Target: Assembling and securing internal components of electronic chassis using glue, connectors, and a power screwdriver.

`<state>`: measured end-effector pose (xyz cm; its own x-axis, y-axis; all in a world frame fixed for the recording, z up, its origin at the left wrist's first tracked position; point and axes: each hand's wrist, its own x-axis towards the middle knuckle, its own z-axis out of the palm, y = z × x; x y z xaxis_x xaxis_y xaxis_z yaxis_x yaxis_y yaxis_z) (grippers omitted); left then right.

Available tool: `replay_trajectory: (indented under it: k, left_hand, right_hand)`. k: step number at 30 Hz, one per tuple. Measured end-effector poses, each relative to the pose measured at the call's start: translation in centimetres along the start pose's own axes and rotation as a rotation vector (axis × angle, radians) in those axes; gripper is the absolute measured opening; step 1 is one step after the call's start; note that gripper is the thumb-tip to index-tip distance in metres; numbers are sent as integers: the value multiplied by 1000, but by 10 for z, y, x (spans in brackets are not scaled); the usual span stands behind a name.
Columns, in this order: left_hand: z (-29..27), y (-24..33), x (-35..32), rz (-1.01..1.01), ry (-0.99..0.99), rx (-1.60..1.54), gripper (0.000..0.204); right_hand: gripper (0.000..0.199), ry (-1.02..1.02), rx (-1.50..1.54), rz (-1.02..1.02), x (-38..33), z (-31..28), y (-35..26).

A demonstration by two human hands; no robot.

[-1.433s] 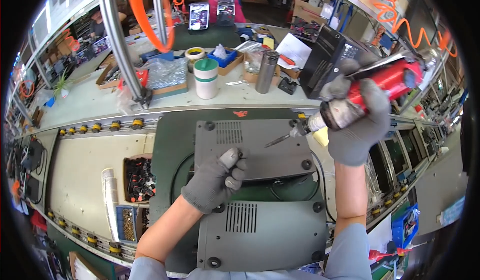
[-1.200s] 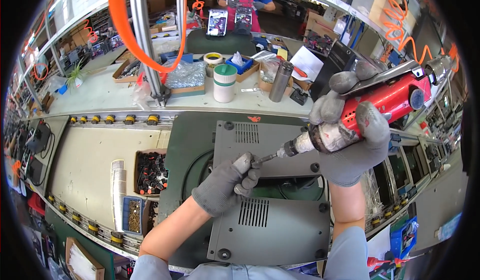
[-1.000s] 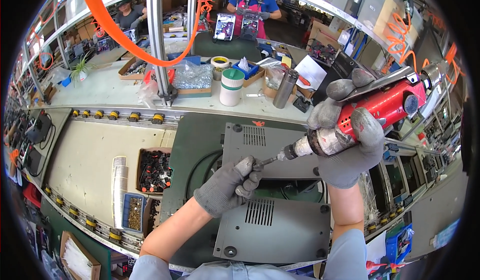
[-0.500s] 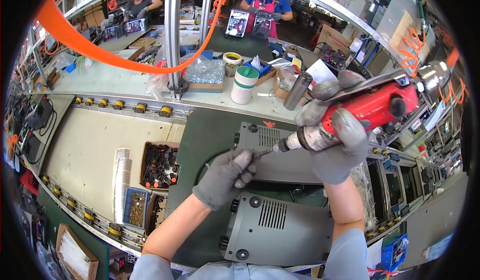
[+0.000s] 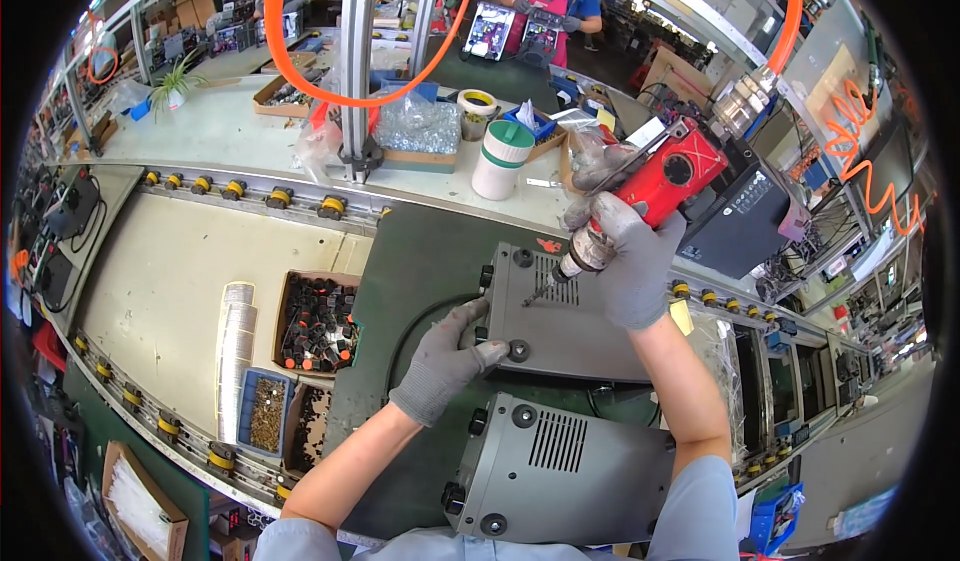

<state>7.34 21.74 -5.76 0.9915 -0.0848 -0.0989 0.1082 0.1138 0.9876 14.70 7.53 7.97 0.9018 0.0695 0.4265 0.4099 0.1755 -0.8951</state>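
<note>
My right hand is gloved in grey and wrapped round a red air screwdriver. The tool is tilted, and its bit points down at the top of the far grey metal casing, near a foot and the vent slots. Whether the tip touches a screw is too small to tell. At the left end of that casing rests my gloved left hand, thumb and fingers apart, holding nothing. A second grey casing with vents and black feet lies closer to me on the dark green mat.
To the left are a carton of black parts, a blue tray of screws and a label roll. A green-lidded white jar stands on the ledge. Behind the screwdriver a black unit appears. An orange hose hangs overhead. Another person works opposite.
The screwdriver has moved left and down, its bit now over the far casing. My left hand has left the bit, opened and lowered to the casing's end. The black unit has come into view.
</note>
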Motion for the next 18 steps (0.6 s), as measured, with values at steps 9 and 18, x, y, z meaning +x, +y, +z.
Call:
replay_trajectory:
  k: [9,18]
  left_hand:
    - [-1,-3,0,-8,-37,-74,73]
    - [0,-19,4,54,-21,-131,71]
  right_hand:
    - [36,-102,9,-38,7,9,6]
    - [31,-133,-27,49,1,14,3]
